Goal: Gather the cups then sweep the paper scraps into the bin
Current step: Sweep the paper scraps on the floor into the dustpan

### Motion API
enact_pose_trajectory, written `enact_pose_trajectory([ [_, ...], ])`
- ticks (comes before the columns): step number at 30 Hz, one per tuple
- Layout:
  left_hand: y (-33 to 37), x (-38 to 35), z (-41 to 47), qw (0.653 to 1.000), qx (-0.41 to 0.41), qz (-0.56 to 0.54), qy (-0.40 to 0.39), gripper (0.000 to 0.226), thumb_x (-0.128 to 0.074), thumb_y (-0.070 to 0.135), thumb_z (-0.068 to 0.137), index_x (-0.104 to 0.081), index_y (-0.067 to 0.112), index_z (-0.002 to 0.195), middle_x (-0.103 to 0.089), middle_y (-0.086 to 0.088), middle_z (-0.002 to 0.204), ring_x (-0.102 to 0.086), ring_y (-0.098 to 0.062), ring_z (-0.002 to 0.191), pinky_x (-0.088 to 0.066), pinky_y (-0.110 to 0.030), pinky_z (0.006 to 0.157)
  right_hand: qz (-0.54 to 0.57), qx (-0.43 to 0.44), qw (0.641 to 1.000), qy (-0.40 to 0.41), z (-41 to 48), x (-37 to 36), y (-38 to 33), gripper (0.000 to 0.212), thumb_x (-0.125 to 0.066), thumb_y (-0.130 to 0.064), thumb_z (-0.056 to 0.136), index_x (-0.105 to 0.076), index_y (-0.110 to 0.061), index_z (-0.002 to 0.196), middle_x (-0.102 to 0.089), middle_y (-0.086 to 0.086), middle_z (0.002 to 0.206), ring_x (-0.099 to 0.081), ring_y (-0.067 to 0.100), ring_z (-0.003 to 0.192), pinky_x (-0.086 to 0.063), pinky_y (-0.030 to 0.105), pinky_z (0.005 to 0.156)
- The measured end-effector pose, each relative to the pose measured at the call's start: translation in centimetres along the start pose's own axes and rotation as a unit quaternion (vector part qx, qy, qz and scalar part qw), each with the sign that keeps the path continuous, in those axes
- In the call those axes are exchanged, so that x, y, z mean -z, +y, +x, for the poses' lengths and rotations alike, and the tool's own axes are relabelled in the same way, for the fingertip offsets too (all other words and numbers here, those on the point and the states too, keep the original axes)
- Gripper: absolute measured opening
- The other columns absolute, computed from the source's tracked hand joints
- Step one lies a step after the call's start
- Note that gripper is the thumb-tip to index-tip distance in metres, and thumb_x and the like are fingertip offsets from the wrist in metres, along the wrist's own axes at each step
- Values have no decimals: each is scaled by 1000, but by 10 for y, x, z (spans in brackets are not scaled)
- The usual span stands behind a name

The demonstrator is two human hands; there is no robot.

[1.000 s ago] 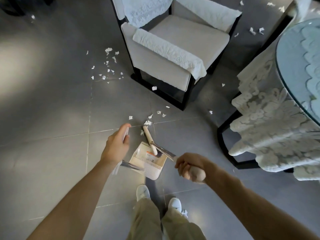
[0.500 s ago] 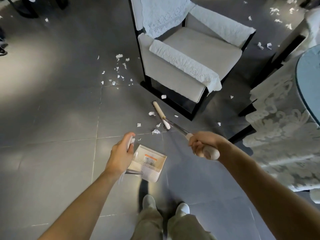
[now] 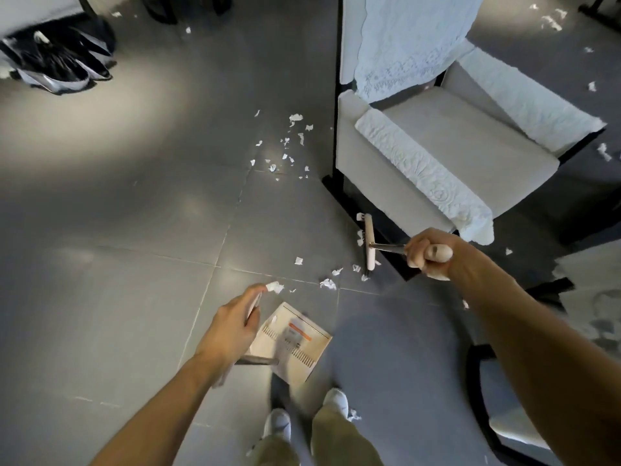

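My right hand (image 3: 428,252) grips the pale handle of a broom, whose beige head (image 3: 369,242) lies on the floor against the armchair's base. My left hand (image 3: 235,326) holds the long handle of a beige dustpan (image 3: 295,344), which sits on the floor just ahead of my feet. White paper scraps (image 3: 327,283) lie between broom head and dustpan. Another patch of scraps (image 3: 285,146) is spread farther off, left of the armchair.
A grey armchair (image 3: 447,156) with white lace covers stands at right, on a black frame. A lace-draped table edge (image 3: 591,297) is at far right. Dark bags (image 3: 57,58) sit at top left. More scraps (image 3: 551,21) lie beyond the chair. The floor is grey tile.
The broom head has moved away from the dustpan, out to the armchair's base, as my right arm stretched forward. The dustpan has stayed near my feet in my left hand.
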State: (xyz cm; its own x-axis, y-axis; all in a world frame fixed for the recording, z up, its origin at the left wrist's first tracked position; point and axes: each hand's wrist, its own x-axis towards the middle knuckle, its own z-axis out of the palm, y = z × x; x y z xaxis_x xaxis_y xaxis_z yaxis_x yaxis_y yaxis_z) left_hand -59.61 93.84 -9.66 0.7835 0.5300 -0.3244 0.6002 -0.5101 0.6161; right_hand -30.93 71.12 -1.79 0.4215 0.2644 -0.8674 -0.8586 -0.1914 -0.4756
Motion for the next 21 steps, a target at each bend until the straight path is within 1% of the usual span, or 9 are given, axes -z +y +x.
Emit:
enact_pose_trajectory([
  [2, 1, -1, 2, 1000, 4, 12, 5, 44, -46, 24, 97, -32, 64, 110, -52, 16, 94, -53, 2, 74, -43, -8, 56, -137, 4, 990, 26, 14, -14, -14, 37, -26, 11, 97, -41, -9, 70, -35, 8, 66, -40, 3, 21, -33, 11, 28],
  [3, 1, -2, 2, 1000, 3, 14, 5, 42, -46, 24, 97, -33, 60, 113, -52, 15, 96, -53, 1, 75, -44, -12, 58, -165, -8, 986, 32, 19, -21, -17, 35, -28, 11, 97, -42, -9, 71, -34, 8, 68, -40, 2, 20, -33, 11, 27],
  [6, 5, -4, 0, 1000, -11, 19, 4, 35, -47, 22, 96, -39, 49, 118, -54, 12, 91, -53, -3, 73, -43, -18, 66, -309, -15, 951, 5, 28, -36, -13, 33, -31, 4, 98, -40, -10, 70, -43, 8, 56, -39, 2, 19, -31, 12, 25],
  [9, 6, -5, -2, 999, -20, 18, 17, 32, -47, 22, 96, -43, 46, 117, -50, 13, 75, -51, -3, 65, -38, -15, 58, -279, -49, 959, -7, 32, -41, -3, 35, -28, -4, 101, -38, -13, 68, -40, -3, 29, -35, 2, 19, -27, 10, 25],
  [11, 5, -3, -1, 1000, -8, 10, 18, 32, -46, 24, 97, -41, 48, 117, -54, 11, 85, -54, -5, 73, -46, -18, 64, -242, -61, 968, -21, 30, -38, -3, 34, -30, -2, 99, -39, -12, 68, -39, -2, 29, -35, 3, 20, -28, 11, 25],
  [13, 5, -3, 2, 1000, 3, 8, 13, 34, -45, 25, 98, -36, 53, 115, -54, 10, 96, -54, -5, 77, -50, -24, 67, -134, -98, 986, -28, 23, -29, -5, 31, -33, 1, 96, -40, -12, 68, -37, 2, 33, -39, 5, 23, -32, 11, 26],
  [15, 7, -3, 2, 1000, 8, 1, 5, 38, -44, 26, 98, -33, 61, 109, -53, 15, 90, -54, -5, 76, -48, -13, 55, -64, -118, 990, -30, 16, -21, 1, 30, -35, 0, 95, -42, -11, 68, -38, 5, 37, -43, 8, 25, -36, 12, 26],
  [18, 11, -2, 0, 1000, 8, -10, 7, 42, -45, 25, 98, -30, 64, 105, -50, 19, 83, -55, -7, 74, -43, -7, 49, -51, -114, 992, -21, 6, -13, 15, 32, -36, -1, 96, -46, -7, 67, -42, 7, 38, -43, 9, 25, -37, 12, 27],
  [21, 10, -2, -3, 1000, 7, -6, 7, 35, -44, 24, 98, -35, 55, 111, -52, 15, 81, -56, -9, 71, -46, -12, 49, -71, -101, 992, 3, -8, -3, 26, 36, -32, 2, 97, -44, -7, 64, -41, 6, 36, -41, 7, 23, -33, 10, 26],
])
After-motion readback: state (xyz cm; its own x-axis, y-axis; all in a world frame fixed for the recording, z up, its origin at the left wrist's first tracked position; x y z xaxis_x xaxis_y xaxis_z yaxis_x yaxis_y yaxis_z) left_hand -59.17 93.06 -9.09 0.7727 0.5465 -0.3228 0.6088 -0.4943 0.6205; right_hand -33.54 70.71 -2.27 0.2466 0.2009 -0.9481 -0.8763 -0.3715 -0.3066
